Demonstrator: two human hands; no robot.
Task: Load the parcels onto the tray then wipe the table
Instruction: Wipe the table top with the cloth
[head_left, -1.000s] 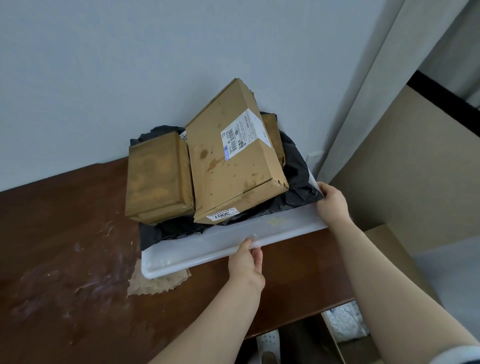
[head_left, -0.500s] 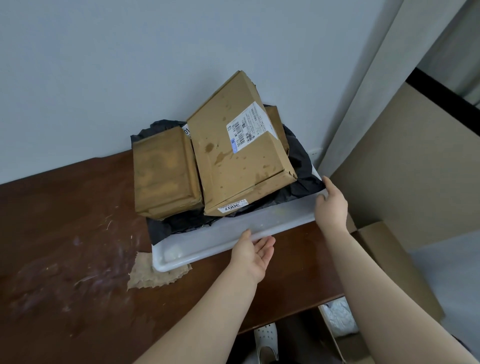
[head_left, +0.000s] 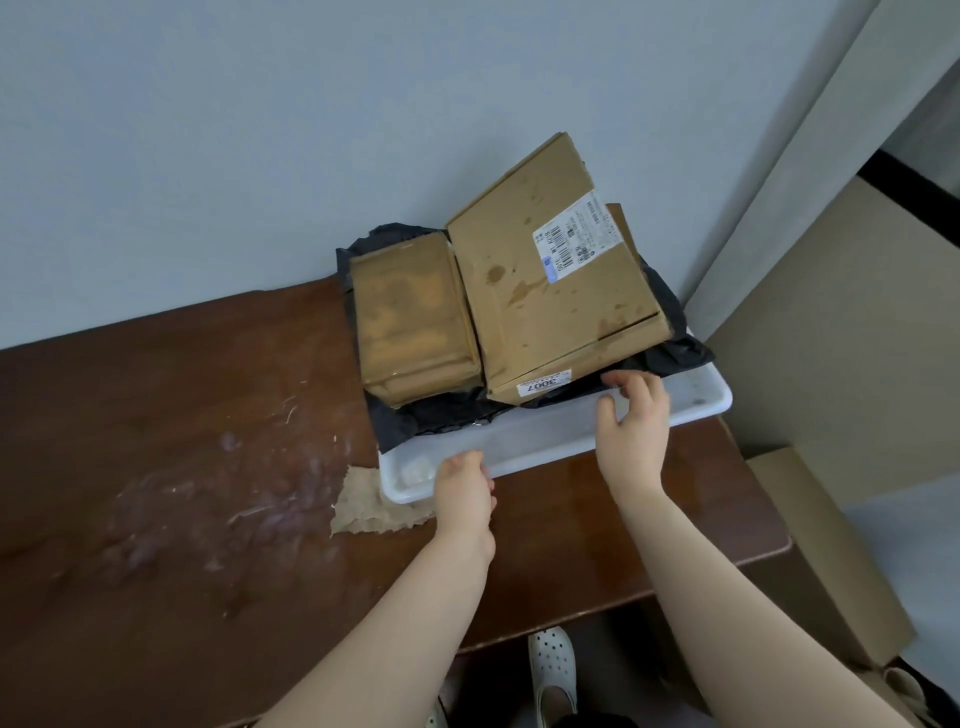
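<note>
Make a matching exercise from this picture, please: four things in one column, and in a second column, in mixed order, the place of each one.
Things:
1. large brown cardboard box with a white barcode label
2. small brown box wrapped in glossy tape
3. torn scrap of brown paper
4. white perforated clog shoe

Places:
A. on the floor, under the dark wooden table's front edge
B. flat on the table, partly under the white plastic tray's near left corner
C. on the tray, right side, tilted up against the wall
D. on the tray, left side, on the black plastic bag

Pairs: 1-C, 2-D, 3-B, 4-A
</note>
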